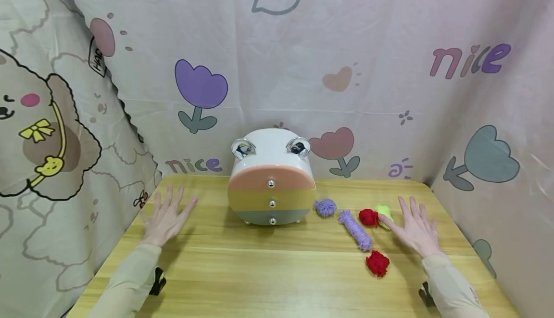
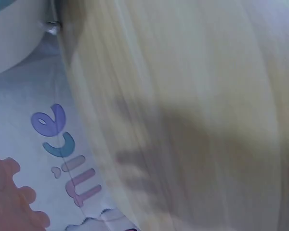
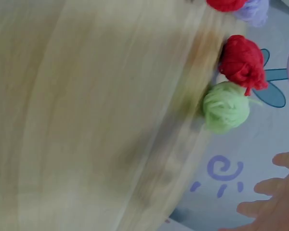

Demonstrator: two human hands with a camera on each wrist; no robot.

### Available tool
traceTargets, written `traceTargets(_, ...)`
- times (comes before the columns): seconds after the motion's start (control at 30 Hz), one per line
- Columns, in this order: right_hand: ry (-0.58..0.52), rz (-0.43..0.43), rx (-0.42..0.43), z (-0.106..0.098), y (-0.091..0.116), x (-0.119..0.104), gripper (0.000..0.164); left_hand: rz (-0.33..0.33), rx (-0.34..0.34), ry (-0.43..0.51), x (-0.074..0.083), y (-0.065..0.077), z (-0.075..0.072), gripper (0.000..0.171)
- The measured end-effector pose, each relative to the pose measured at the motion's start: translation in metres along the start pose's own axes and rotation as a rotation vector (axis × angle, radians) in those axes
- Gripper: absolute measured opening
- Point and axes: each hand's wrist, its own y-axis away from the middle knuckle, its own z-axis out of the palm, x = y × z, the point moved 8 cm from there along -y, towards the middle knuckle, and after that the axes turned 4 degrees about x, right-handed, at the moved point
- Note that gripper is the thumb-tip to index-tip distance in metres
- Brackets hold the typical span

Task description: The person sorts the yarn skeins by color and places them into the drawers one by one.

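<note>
My left hand (image 1: 166, 218) is spread with straight fingers over the left part of the table, holding nothing. In the left wrist view its fingertips (image 2: 28, 194) show at the lower left, with a hand shadow on the wood. My right hand (image 1: 416, 229) is likewise spread and holds nothing. Its thumb overlaps a yellow-green yarn ball (image 1: 383, 214) in the head view. Against that ball lies a red yarn ball (image 1: 369, 217). Nearer the front is another red yarn bundle (image 1: 378, 263). A long purple yarn skein (image 1: 355, 230) and a small purple yarn ball (image 1: 325, 208) lie further left.
A white rounded cabinet (image 1: 271, 183) with orange, yellow and grey-green drawer bands, silver knobs and two ring-shaped eyes stands at the table's back middle. The wooden table (image 1: 242, 279) meets a printed curtain (image 1: 277, 68) behind and at both sides.
</note>
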Motion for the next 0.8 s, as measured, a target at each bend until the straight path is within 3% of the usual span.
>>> traceTargets(0.47,-0.054,-0.001,-0.030,-0.007,-0.005,-0.028,0.102,-0.039,-0.135,0.197,0.026,-0.001,-0.003,0.084)
traceTargets(0.8,-0.154,-0.006,-0.030,-0.013,-0.009,-0.054,0.099,0.050,-0.134,0.399,0.052,-0.002,-0.016,0.081)
